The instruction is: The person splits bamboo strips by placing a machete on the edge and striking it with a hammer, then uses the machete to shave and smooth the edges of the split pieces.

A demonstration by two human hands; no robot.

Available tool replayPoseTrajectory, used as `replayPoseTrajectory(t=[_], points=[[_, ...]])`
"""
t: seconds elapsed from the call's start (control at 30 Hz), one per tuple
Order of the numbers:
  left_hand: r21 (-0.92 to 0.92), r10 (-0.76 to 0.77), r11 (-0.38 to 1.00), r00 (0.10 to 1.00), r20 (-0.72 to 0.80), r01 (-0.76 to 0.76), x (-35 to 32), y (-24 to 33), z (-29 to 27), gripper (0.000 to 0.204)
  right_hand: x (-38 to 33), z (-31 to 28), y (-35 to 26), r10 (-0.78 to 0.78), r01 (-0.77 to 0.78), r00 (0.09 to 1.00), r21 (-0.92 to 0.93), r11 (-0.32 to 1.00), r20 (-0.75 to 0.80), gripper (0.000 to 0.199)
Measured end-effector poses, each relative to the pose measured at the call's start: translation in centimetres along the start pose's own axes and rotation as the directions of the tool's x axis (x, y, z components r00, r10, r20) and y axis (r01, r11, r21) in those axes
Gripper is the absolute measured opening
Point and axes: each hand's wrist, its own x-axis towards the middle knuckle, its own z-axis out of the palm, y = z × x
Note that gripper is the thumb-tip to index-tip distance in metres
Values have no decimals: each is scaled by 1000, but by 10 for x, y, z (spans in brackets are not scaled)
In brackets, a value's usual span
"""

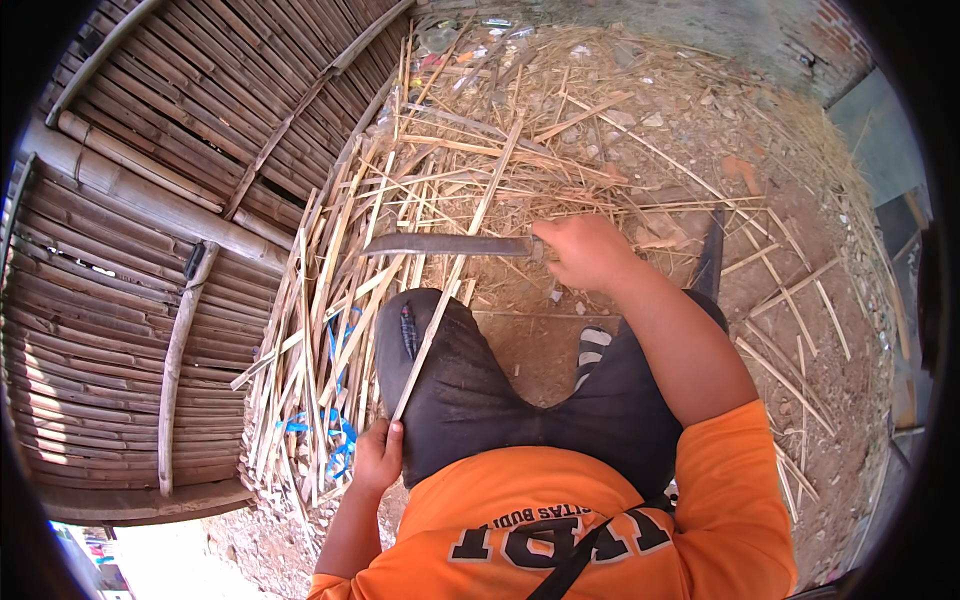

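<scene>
My right hand is closed round the handle of a machete, whose long dark blade points left across the view, above my left knee. A long split bamboo strip slants from beside my left hip up past the blade toward the far pile. Its lower end is in my left hand, which is closed with the thumb on top. The blade crosses over the strip; whether they touch, I cannot tell.
Many loose bamboo strips are heaped to my left and ahead. Blue plastic ribbon lies among them. A bamboo slat wall rises on the left. More strips are scattered over the dirt on the right.
</scene>
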Motion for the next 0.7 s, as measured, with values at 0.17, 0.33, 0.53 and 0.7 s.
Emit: replayPoseTrajectory(t=[0.17,0.33,0.53,0.7], points=[[-46,59,997,997,55,-57,5,-4,-7,46,10,7,-1,17,-13,993,-34,999,116,29],[9,77,997,995,62,-78,9,-9,-10,49,24,10,33,266,-282,958,172,944,109,26],[62,64,996,998,25,-65,-5,-5,-9,45,13,9,-32,-46,11,918,92,996,393,29],[251,26,968,999,-25,-19,13,-13,8,41,31,41,61,161,-370,845,341,864,510,19]])
